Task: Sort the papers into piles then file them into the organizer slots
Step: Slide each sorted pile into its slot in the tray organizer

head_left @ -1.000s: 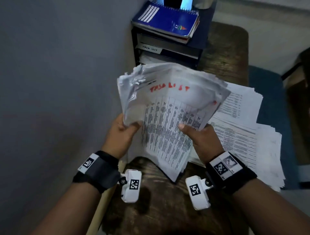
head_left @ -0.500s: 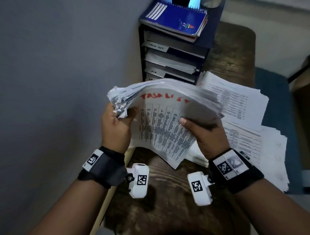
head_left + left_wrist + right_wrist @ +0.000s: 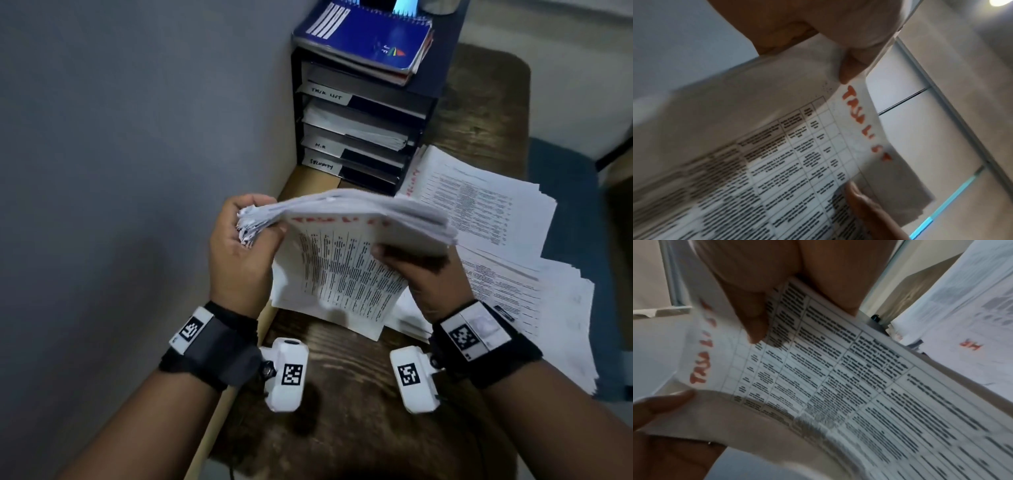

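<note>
Now both hands hold one thick stack (image 3: pixel 346 219) of papers in the air above the wooden table (image 3: pixel 342 428), in front of the organizer (image 3: pixel 363 137). The left hand (image 3: pixel 239 260) grips the stack's ragged left corner, fingers curled over the top edge and thumb beneath. The right hand (image 3: pixel 421 281) holds the right side, thumb on the printed face and fingers hidden under the folded-over sheets, so I cannot tell how those lie. The upper part of the stack bends back and away, while the front sheet hangs down toward the table, showing a printed table of text and red handwriting along its top. From the left wrist, the red letters read "TASK LIST", partly hidden, and the left thumb (image 3: pixel 855 65) pinches the sheet just above them. From the right wrist, the right thumb (image 3: pixel 754 318) presses the sheet beside the same lettering.

The organizer stands against the grey wall (image 3: pixel 120 154), its slots tagged with white labels; the middle slots already carry paper. A blue notebook (image 3: pixel 370 37) lies on top of it. More papers (image 3: pixel 507 246) lie spread in loose piles on the right of the table, one marked "HR" in red (image 3: pixel 970 345).
</note>
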{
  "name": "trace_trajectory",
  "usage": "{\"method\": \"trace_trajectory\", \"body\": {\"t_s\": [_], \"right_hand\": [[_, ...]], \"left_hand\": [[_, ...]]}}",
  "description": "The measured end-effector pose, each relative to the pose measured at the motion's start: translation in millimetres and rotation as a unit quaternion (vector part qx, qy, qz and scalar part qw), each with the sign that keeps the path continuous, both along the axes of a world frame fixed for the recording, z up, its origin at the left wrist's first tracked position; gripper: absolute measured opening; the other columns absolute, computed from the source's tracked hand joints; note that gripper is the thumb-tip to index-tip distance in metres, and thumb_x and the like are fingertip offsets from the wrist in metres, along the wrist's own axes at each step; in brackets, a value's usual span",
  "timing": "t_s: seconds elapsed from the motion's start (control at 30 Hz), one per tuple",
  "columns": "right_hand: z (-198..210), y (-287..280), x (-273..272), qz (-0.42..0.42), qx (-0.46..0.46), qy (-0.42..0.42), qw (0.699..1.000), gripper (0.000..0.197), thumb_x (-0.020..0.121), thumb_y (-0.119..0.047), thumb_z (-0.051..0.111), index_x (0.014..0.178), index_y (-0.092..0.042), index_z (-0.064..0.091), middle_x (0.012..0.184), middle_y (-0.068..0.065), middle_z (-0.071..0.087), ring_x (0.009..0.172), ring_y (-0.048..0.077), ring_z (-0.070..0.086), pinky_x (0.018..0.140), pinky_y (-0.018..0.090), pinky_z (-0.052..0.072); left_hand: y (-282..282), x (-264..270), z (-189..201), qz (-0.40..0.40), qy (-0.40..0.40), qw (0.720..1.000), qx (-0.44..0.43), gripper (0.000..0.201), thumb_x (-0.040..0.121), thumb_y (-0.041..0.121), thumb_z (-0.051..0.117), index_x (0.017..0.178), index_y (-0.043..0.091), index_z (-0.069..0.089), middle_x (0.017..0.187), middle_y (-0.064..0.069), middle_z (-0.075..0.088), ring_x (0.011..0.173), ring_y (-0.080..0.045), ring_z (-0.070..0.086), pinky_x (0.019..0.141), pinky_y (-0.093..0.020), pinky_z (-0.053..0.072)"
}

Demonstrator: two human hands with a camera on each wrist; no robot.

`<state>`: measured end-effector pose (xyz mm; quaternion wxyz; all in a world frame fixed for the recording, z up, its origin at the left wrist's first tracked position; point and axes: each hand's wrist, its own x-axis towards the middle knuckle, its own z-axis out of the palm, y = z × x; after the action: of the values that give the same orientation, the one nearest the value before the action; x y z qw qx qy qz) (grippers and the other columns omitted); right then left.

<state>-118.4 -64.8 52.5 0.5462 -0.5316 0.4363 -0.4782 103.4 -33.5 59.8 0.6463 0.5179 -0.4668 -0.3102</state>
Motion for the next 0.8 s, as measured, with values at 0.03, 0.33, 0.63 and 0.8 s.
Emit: {"method": "trace_trajectory", "body": {"t_s": [0.03,0.33,0.63,0.8], "right_hand": [[5,-2,2,-0.011,0.002,-0.011,1.000,0.031,0.068,-0.005,0.079,0.090,-0.027,0.077,0.091,-0.004,0.077,0.092,0.012,0.071,0.086,0.039,0.058],[34,-14,11,-0.058,-0.023,-0.062,0.996,0.026,0.068,-0.004,0.079,0.091,-0.016,0.074,0.087,-0.005,0.077,0.089,0.013,0.072,0.077,0.025,0.056],[15,-22,9,0.011,-0.044,-0.020,0.999,0.034,0.069,-0.008,0.079,0.095,-0.028,0.070,0.087,-0.015,0.074,0.084,0.003,0.069,0.072,0.022,0.054],[-36,-28,4,0.021,0.063,0.083,0.994,0.036,0.065,-0.025,0.087,0.096,-0.039,0.072,0.099,-0.015,0.074,0.100,0.012,0.068,0.086,0.035,0.056]], "left_hand": [[-2,-1,7,0.005,0.001,1.000,-0.017,0.027,0.082,-0.001,0.063,0.099,0.018,0.054,0.089,0.016,0.064,0.081,0.001,0.058,0.073,-0.014,0.046],[-19,33,-7,-0.029,-0.019,0.992,0.119,0.027,0.078,0.020,0.078,0.098,0.006,0.068,0.089,0.002,0.075,0.083,-0.015,0.068,0.075,-0.041,0.053],[2,-9,-22,0.095,0.038,0.992,0.069,0.024,0.092,-0.008,0.058,0.109,0.008,0.052,0.094,0.013,0.073,0.090,0.004,0.066,0.078,-0.013,0.050],[8,11,-72,0.072,-0.029,0.959,0.272,0.074,0.065,0.068,0.074,0.111,0.010,0.067,0.099,-0.002,0.073,0.088,-0.010,0.069,0.083,-0.037,0.057]]}}
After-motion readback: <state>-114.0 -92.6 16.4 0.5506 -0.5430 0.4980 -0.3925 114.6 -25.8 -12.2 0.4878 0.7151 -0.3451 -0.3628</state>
